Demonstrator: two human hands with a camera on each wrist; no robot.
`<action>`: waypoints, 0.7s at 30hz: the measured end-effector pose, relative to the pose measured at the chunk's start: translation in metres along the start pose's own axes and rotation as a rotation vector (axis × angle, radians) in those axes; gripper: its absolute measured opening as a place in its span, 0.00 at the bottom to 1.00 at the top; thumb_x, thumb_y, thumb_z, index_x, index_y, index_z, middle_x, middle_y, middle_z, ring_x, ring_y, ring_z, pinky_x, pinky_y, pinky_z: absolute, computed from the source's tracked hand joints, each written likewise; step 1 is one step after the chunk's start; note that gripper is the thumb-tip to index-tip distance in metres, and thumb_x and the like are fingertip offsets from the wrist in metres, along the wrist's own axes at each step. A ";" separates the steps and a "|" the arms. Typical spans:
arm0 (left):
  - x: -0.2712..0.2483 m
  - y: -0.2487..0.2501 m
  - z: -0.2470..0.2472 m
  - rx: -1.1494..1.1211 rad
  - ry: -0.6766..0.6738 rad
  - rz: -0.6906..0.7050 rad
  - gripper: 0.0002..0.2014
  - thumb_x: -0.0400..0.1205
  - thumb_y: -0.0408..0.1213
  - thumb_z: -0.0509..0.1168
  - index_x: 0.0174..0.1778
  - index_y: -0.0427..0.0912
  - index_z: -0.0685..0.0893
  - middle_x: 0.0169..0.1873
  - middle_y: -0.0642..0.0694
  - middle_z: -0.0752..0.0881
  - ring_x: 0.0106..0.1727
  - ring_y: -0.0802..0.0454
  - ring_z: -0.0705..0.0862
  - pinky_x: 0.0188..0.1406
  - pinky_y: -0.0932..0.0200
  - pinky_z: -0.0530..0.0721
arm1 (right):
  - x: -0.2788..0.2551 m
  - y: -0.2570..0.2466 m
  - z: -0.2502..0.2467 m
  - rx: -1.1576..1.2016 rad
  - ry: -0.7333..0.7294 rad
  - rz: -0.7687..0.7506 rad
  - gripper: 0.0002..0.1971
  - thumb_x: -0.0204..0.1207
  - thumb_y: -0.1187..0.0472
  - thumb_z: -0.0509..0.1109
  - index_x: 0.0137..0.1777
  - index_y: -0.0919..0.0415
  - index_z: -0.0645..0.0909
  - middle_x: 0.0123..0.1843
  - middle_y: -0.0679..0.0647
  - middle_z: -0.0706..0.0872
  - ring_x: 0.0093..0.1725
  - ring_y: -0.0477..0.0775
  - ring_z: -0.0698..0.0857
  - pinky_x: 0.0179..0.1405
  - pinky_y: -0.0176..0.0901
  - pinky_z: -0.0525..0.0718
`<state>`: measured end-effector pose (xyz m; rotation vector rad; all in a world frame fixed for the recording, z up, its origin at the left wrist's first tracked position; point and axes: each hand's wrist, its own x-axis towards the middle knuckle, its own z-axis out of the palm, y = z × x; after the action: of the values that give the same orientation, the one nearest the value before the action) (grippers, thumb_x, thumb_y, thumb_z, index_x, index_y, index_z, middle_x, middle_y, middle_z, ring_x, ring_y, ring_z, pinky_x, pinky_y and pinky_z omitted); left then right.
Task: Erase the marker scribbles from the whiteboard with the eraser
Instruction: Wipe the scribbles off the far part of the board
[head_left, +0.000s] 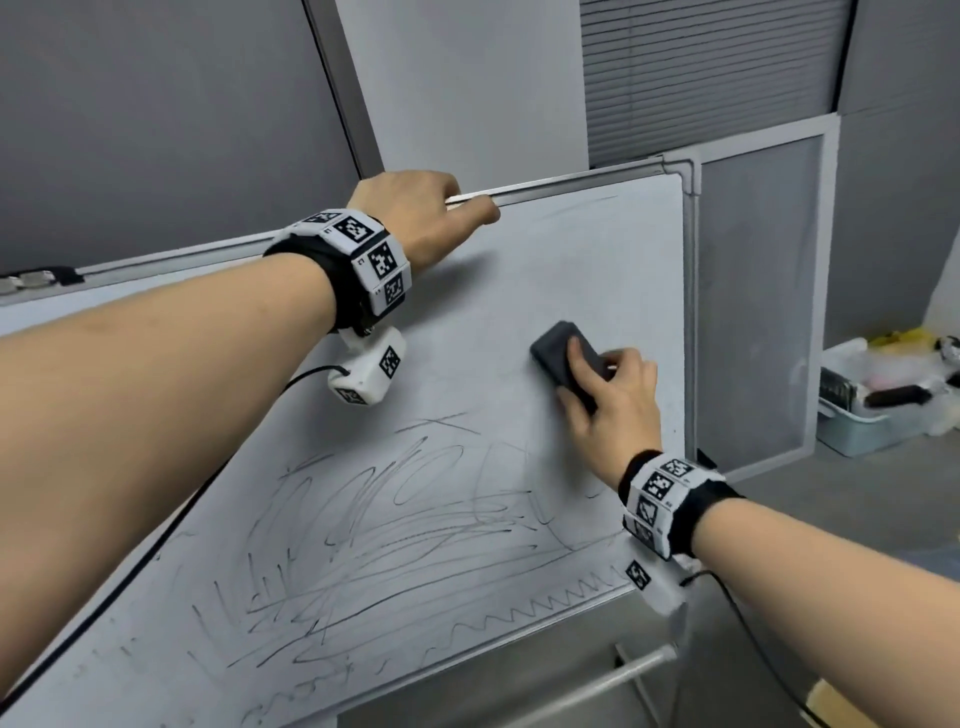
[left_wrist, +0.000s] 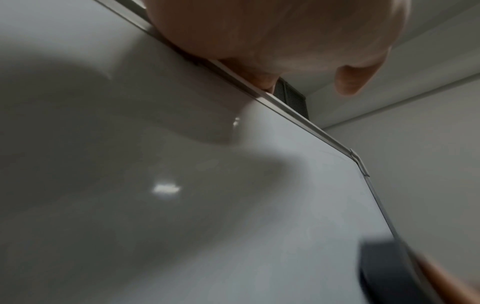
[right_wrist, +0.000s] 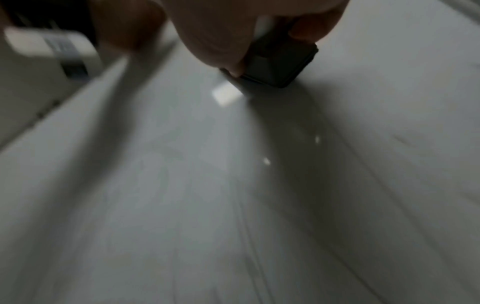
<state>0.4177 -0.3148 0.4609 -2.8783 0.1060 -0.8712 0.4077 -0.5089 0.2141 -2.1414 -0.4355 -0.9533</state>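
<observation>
A white whiteboard (head_left: 571, 260) in a metal frame leans in front of me. Black marker scribbles (head_left: 395, 525) cover its lower half; the upper part looks wiped. My right hand (head_left: 608, 395) grips a dark grey eraser (head_left: 556, 348) and presses it flat on the board at the right, above the scribbles. The same eraser (right_wrist: 280, 65) shows in the right wrist view under my fingers, and the eraser (left_wrist: 384, 269) is blurred in the left wrist view. My left hand (head_left: 421, 218) grips the board's top edge (head_left: 571, 179), fingers curled over it, thumb on the front.
A metal-framed mesh panel (head_left: 753, 291) stands right of the board. A pale blue bin (head_left: 872, 415) with tools sits on the floor at the far right. Grey wall and window blinds (head_left: 711, 73) lie behind. A metal rail (head_left: 613, 675) runs below the board.
</observation>
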 end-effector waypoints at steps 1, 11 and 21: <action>0.001 0.002 0.000 -0.002 -0.004 0.004 0.28 0.77 0.70 0.52 0.45 0.50 0.84 0.33 0.51 0.80 0.44 0.41 0.79 0.41 0.53 0.67 | 0.024 -0.011 -0.003 -0.013 0.046 0.004 0.28 0.78 0.55 0.72 0.78 0.43 0.73 0.57 0.60 0.73 0.56 0.62 0.70 0.38 0.50 0.80; 0.000 -0.018 -0.001 -0.036 -0.071 0.009 0.25 0.76 0.66 0.52 0.52 0.51 0.80 0.38 0.52 0.83 0.49 0.41 0.82 0.43 0.53 0.71 | -0.012 -0.012 0.012 -0.024 -0.090 -0.187 0.26 0.77 0.57 0.73 0.76 0.45 0.77 0.61 0.60 0.77 0.55 0.64 0.72 0.35 0.55 0.84; -0.073 -0.130 -0.033 0.062 -0.003 -0.151 0.32 0.85 0.67 0.44 0.63 0.41 0.75 0.54 0.39 0.85 0.55 0.36 0.82 0.50 0.46 0.74 | 0.016 -0.079 0.032 0.032 -0.012 -0.344 0.26 0.80 0.60 0.70 0.78 0.48 0.75 0.66 0.62 0.75 0.59 0.67 0.71 0.43 0.52 0.79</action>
<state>0.3426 -0.1823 0.4675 -2.8586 -0.1374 -0.8790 0.3900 -0.4323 0.2502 -2.0819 -0.8395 -1.1115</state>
